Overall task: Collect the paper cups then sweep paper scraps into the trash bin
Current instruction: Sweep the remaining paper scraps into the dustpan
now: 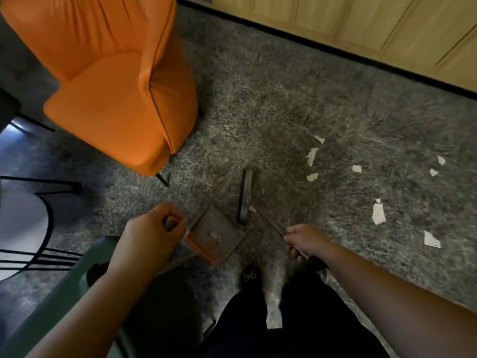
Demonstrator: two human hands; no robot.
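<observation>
My left hand [152, 228] grips the top of the dustpan's upright handle. The grey dustpan [222, 228] with an orange comb edge sits on the floor in front of my feet, and one paper scrap [214, 235] lies inside it. My right hand [304, 241] grips the thin handle of the broom. The grey broom head [245, 195] stands on the floor just beyond the dustpan's mouth. Several white paper scraps [378, 214] are scattered over the grey speckled floor to the right. A green trash bin [69, 288] stands under my left forearm. No paper cups are in view.
An orange upholstered chair [116, 81] stands at the upper left, close to the dustpan. A wooden cabinet front [387, 27] with a black base strip runs along the far side. A round white table [20, 228] with black legs is at the left edge.
</observation>
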